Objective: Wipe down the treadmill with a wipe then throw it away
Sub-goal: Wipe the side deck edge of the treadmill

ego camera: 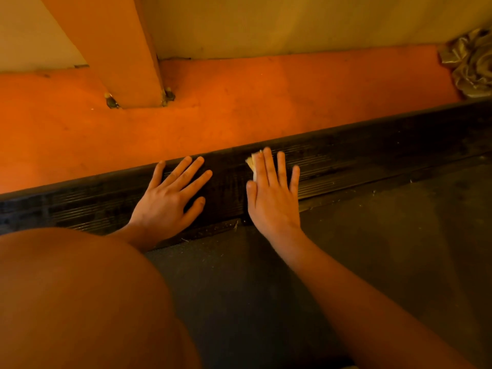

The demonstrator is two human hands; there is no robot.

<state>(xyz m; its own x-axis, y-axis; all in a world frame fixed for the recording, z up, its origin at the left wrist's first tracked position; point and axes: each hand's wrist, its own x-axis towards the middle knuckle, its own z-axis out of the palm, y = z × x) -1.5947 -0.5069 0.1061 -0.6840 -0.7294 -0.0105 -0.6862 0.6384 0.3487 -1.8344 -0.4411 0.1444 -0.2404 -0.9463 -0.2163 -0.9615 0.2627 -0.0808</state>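
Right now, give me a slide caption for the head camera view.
Right hand presses a wipe flat on the treadmill's ribbed side rail; left hand rests beside it.

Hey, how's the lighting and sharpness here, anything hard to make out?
Head view: heavy orange cast and dim overall; the side rail and belt go nearly black; the wipe shows only as a pale edge under the right hand.

Workout room (dim), treadmill (372,153), orange floor (239,102)
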